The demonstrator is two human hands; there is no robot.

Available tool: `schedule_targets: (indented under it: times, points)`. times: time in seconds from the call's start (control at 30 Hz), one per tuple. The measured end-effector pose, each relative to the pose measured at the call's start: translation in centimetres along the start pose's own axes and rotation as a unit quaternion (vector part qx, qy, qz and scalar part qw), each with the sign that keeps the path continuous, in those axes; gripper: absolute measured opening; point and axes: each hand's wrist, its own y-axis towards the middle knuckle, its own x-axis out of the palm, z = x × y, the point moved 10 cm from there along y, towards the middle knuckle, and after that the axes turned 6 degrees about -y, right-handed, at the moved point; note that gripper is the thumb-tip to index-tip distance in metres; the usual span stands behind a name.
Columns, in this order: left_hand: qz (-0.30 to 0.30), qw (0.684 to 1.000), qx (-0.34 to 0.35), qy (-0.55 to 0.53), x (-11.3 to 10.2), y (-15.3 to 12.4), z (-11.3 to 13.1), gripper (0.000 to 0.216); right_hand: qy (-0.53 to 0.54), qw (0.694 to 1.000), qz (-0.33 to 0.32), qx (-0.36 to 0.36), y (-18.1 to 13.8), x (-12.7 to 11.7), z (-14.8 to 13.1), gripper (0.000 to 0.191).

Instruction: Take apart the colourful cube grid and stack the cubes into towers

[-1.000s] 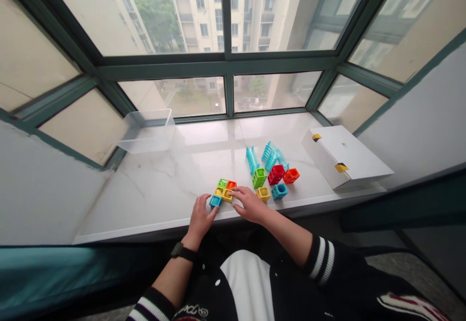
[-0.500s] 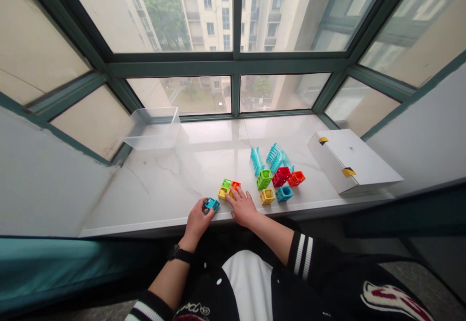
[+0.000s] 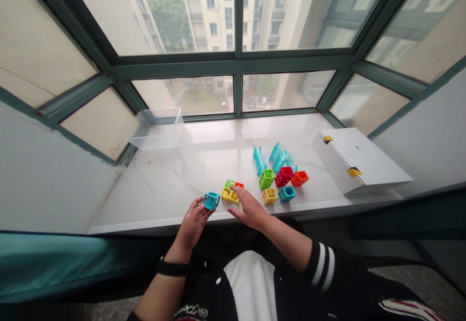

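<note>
Blue block point(image 3: 211, 201) in left grip point(image 3: 192, 225), jacket lettering point(image 3: 193, 310)

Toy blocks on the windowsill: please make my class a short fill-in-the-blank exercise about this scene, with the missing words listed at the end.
1. The colour of the block in the left hand is ____.
2. The black band is worn on the ____ wrist.
3. In the cluster of four blocks by the right hand, the two nearest the person are both ____.
4. The tabs on the white box are yellow and ____.

Missing words: blue; left; yellow; black
</note>
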Motion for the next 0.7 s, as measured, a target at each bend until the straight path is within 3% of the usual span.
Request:
schedule_targets:
  times: [0.17, 0.4, 0.57, 0.7]
  points:
    - [-0.106, 0.993, -0.045, -0.036, 6.6, -0.5, -0.4, 0.042, 0.176, 0.984, 0.023, -0.014, -1.3, -3.6, -1.7, 0.088]
    - [-0.191, 0.968, -0.109, -0.12, 13.8, -0.9, -1.6, 0.031, 0.194, 0.976, 0.1, 0.017, -3.3, -7.7, -0.5, 0.063]
    - [-0.201, 0.963, -0.127, -0.13, 16.9, -0.7, -2.7, 0.031, 0.164, 0.975, 0.149, 0.008, -4.5, -10.8, 0.3, 0.045]
    - [-0.208, 0.974, -0.08, -0.039, 18.4, -0.2, -3.0, 0.04, 0.12, 0.977, 0.175, 0.016, -5.4, -12.9, 1.4, 0.045]
